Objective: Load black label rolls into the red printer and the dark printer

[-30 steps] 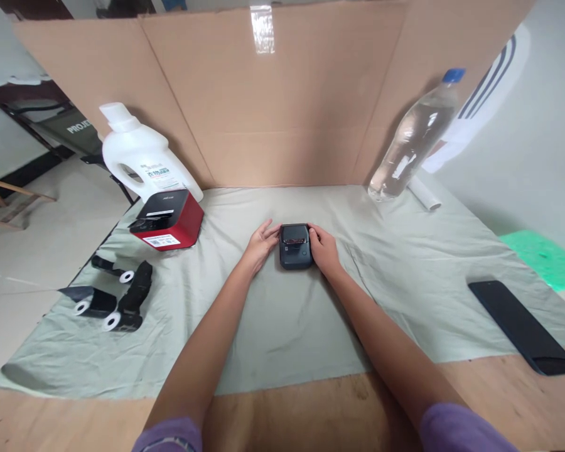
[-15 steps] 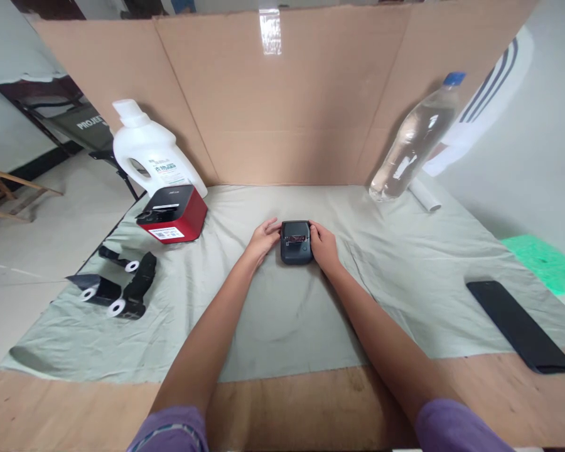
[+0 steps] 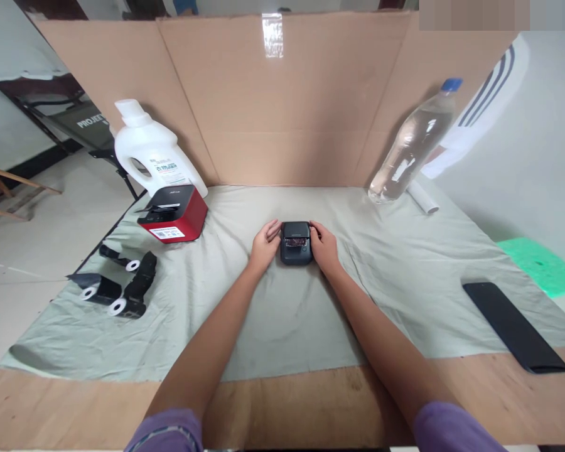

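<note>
A small black portable label printer lies on the cloth in front of me, between my two hands. My left hand rests against its left side, fingers bent and drawn together at the upper left edge. On the opposite side, my right hand grips the printer with the thumb along its right edge and the other fingers partly hidden behind. A dark reddish, shiny strip shows in the slot across the printer's top.
Black rolls with white cores and a red and black box-shaped device are on the left. Behind stands a white detergent bottle. A clear bottle, a white tube and a black phone lie right. Cardboard closes the back.
My left hand's fingers, spread a little before, are now drawn closer together against the printer's side. The printer and my right hand have hardly moved.
</note>
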The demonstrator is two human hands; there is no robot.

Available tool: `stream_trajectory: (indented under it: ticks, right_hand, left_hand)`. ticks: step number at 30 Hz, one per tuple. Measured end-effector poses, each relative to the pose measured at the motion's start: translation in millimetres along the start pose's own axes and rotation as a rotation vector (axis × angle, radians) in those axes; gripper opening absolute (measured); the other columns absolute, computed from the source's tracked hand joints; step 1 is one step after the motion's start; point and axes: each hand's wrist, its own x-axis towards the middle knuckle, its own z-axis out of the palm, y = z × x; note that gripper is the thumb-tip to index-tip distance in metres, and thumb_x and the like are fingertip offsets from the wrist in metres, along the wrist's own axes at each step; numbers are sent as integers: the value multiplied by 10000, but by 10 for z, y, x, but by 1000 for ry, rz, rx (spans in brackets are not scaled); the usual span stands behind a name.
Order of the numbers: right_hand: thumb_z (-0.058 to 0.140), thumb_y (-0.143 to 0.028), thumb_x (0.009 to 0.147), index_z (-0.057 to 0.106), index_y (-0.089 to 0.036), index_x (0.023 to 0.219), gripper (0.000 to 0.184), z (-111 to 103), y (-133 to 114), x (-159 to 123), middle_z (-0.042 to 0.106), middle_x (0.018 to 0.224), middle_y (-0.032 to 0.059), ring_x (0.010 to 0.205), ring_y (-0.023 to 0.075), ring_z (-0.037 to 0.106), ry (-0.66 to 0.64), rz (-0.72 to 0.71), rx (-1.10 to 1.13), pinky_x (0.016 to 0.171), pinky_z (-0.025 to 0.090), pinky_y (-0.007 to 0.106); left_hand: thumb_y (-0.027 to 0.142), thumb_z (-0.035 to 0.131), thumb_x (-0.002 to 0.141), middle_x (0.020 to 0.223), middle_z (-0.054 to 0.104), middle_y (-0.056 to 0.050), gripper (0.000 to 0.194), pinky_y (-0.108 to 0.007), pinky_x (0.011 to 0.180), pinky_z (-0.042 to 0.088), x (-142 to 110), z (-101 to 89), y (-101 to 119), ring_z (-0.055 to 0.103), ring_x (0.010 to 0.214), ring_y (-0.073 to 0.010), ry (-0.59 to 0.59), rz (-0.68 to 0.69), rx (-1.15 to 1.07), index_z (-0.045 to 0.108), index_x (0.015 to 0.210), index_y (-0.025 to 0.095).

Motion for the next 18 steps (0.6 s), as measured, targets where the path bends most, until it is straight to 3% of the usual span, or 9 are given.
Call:
stream_trajectory:
  ticks: [4, 7, 14, 18]
  right_hand:
    - [500, -316, 903, 697, -180, 1154, 347, -17, -4, -32, 759, 1145, 120, 1053, 247, 710, 36, 30, 73, 962, 545, 417]
    - [479, -278, 901, 695, -192, 1133, 327, -13, -16, -52, 759, 1150, 111, 1055, 241, 710, 32, 21, 35, 977, 536, 417]
    - [439, -248, 921, 649, -195, 1214, 365, 2, -16, -56, 759, 1151, 122, 1038, 250, 717, 10, -18, -66, 952, 537, 423]
    - [433, -253, 926, 623, -193, 1254, 383, -4, -5, -56, 757, 1164, 128, 964, 252, 722, -12, -22, -80, 915, 545, 436]
  left_hand:
    - [140, 610, 828, 1216, 740, -145, 492, -439, 1097, 499, -136, 44, 11, 697, 1152, -262, 143, 102, 194, 616, 1321, 147]
    - [163, 606, 823, 1121, 772, -131, 433, -445, 1056, 523, -186, 43, 50, 718, 1084, -273, 183, 121, 265, 669, 1251, 156]
    - [155, 545, 830, 1209, 745, -133, 474, -421, 1051, 520, -189, -12, 29, 664, 1213, -277, 115, 189, 277, 650, 1292, 157]
    - [169, 501, 863, 1417, 630, -124, 580, -410, 1168, 414, -140, -11, 5, 533, 1389, -248, 6, 177, 148, 526, 1443, 167]
